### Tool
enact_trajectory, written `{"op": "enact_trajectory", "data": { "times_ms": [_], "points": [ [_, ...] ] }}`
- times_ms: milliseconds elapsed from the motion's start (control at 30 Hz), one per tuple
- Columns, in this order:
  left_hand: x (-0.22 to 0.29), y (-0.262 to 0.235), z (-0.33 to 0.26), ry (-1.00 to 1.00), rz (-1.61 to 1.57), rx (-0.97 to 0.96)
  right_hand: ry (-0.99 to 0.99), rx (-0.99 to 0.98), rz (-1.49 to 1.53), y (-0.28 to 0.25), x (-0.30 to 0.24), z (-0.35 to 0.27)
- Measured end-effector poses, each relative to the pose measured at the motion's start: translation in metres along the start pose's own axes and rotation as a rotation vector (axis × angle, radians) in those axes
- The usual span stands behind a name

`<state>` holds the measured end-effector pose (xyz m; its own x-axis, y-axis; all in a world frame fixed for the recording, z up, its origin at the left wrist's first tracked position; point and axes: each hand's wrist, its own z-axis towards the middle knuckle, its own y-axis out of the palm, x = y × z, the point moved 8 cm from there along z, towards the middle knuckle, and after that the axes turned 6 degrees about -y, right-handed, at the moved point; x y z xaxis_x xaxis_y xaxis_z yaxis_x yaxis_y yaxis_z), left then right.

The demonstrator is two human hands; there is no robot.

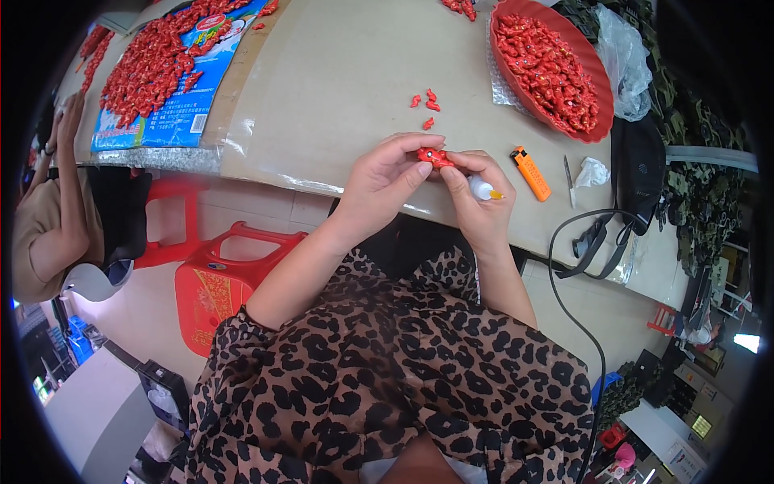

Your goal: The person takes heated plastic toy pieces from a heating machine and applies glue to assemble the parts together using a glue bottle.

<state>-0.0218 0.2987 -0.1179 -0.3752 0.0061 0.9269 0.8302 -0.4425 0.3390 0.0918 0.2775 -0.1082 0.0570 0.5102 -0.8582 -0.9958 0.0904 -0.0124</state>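
Observation:
Over the table's near edge, my left hand and my right hand meet, both closed around a small shiny red figure with a white-and-black spot like an eye. Fingertips of both hands pinch it from either side. Tucked in the palm of my right hand is a small white bottle with a yellow tip pointing right. Just beyond my hands, several tiny red pieces lie loose on the tabletop. To the right of my right hand rests an orange lighter.
At the right, a red scalloped bowl holds many red pieces. Near it are a thin metal blade, crumpled white tissue and a black cable. More red pieces cover a blue sheet at left, near a co-worker and red stools.

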Motion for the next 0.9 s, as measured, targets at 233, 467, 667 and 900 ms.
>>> {"op": "enact_trajectory", "data": {
  "times_ms": [233, 467, 667, 900],
  "points": [
    [-0.014, 0.001, 0.010, -0.082, 0.016, 0.028, 0.283, 0.039, 0.202, -0.008, 0.018, 0.001],
    [-0.028, 0.005, 0.018, -0.150, -0.013, 0.047, 0.423, -0.035, 0.122, -0.025, 0.041, 0.009],
    [-0.036, 0.002, 0.019, -0.190, -0.002, 0.075, 0.529, -0.128, 0.142, -0.023, 0.048, 0.012],
    [-0.043, -0.006, 0.014, -0.202, -0.015, 0.117, 0.625, -0.213, 0.150, -0.012, 0.057, 0.008]
  ]
}}
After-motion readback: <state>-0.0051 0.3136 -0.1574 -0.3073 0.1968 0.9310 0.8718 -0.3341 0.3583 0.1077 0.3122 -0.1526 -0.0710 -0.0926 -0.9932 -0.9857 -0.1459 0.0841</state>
